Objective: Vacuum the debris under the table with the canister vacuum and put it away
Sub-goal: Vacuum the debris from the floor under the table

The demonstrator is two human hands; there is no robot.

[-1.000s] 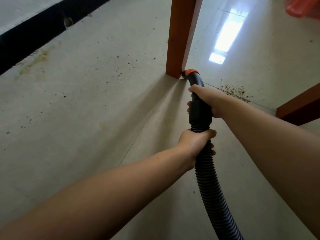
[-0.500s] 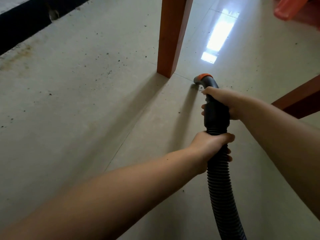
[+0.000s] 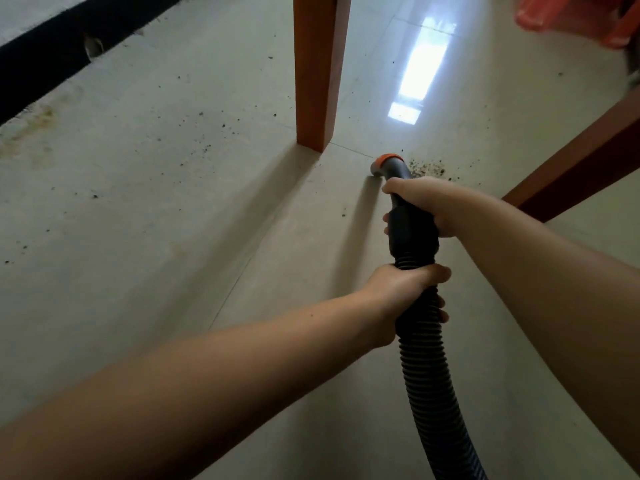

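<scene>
Hose (image 3: 424, 344) within both hands' curled fingers (image 3: 440, 271)

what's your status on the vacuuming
Both hands gripping: right hand on handle, left hand on hose. Nozzle beside debris patch. Table leg close left.

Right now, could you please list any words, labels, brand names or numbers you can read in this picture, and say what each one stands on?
None: no text can be read anywhere in this view.
The vacuum handle and ribbed hose show plain black surfaces, and the orange collar at the nozzle carries no visible marking.
The table leg, the floor tiles and the black skirting bear no label or sign.
</scene>
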